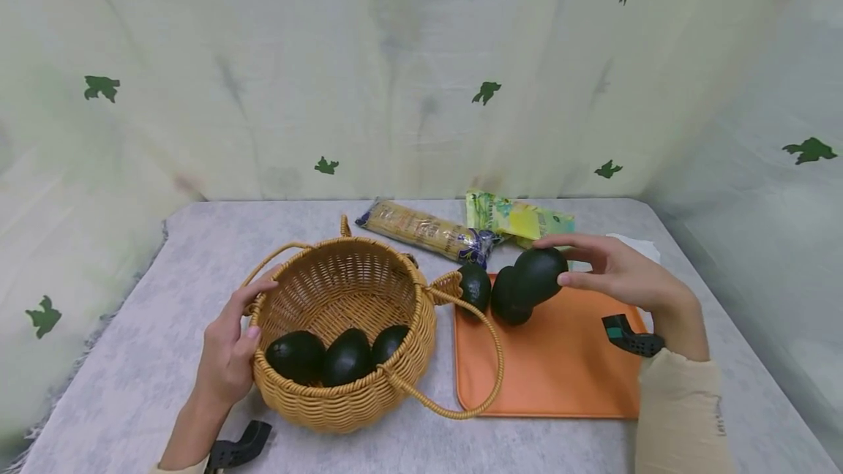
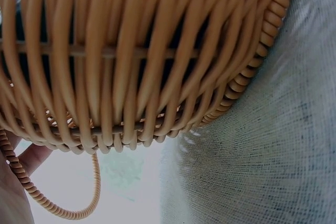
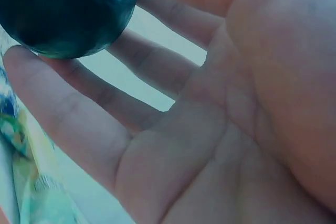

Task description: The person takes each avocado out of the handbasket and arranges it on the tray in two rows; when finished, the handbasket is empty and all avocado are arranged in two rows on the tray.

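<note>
A round wicker basket point(image 1: 329, 409) stands left of the middle, three dark avocados point(image 1: 347, 358) lying along its near inside wall. My left hand point(image 1: 227, 346) grips its left rim, thumb and fingers on the edge; the left wrist view is mostly filled by the woven wall point(image 2: 121, 77). With thumb and fingertips, my right hand point(image 1: 615, 275) holds another avocado point(image 1: 541, 275) above the tray's far left part. It overlaps an avocado point(image 1: 506, 300) behind it; whether they touch I cannot tell. One more avocado point(image 1: 474, 287) is by the tray's far left corner, beside the basket.
An orange tray point(image 1: 553, 371) lies on the right of the cloth-covered table point(image 1: 165, 276). The basket's looped handle point(image 1: 498, 364) hangs over its left edge. Behind lie a clear pack of noodle-like sticks point(image 1: 421, 230) and a green-yellow packet point(image 1: 523, 222). A printed curtain point(image 1: 408, 93) stands at the back.
</note>
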The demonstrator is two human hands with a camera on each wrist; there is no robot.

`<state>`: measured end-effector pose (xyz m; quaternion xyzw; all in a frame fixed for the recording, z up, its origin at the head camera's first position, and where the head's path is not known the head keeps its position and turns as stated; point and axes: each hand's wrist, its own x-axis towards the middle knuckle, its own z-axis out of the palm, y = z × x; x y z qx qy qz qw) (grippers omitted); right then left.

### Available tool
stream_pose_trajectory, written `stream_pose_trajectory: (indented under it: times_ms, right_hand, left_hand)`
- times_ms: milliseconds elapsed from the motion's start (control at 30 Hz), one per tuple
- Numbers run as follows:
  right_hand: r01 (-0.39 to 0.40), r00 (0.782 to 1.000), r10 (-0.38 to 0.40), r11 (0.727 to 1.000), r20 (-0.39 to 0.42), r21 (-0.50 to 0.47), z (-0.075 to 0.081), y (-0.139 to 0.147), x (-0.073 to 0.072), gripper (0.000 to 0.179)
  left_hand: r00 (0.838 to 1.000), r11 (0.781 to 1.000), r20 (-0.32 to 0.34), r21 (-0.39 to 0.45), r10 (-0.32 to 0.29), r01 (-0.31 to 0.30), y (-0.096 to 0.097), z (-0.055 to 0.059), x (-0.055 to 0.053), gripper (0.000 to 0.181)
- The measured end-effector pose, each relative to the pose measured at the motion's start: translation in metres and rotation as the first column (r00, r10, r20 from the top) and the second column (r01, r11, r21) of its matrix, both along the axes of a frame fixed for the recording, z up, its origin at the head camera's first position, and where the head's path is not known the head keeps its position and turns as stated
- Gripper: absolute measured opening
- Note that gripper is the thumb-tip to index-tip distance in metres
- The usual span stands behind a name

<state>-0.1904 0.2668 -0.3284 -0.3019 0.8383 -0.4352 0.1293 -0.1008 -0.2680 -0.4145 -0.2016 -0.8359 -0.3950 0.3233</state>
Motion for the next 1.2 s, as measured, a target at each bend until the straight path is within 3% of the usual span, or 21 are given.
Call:
stream_pose_trajectory:
  times_ms: [367,667,967,1200]
  right_hand:
    - [0.137,0.988,-0.145,0.982,0.055,0.126,-0.009,0.018,-0.003,0.046]
    - [0.123,0.978,-0.146,0.981,0.152,0.147,-0.015,0.026,-0.006,0.046]
    - [0.096,0.981,-0.132,0.969,0.145,0.227,-0.026,0.028,-0.013,0.048]
    - [0.099,0.978,-0.153,0.937,0.139,0.335,-0.035,0.025,-0.018,0.052]
  left_hand:
    - [1.000,1.000,-0.002,0.000,0.000,0.000,0.000,0.001,0.001,0.055]
    - [1.000,1.000,-0.008,-0.012,0.004,-0.004,-0.001,0.000,0.000,0.055]
    - [1.000,1.000,-0.002,-0.010,0.005,-0.005,0.000,0.001,0.000,0.056]
    - [1.000,1.000,0.004,-0.008,0.007,-0.007,0.000,0.000,0.000,0.056]
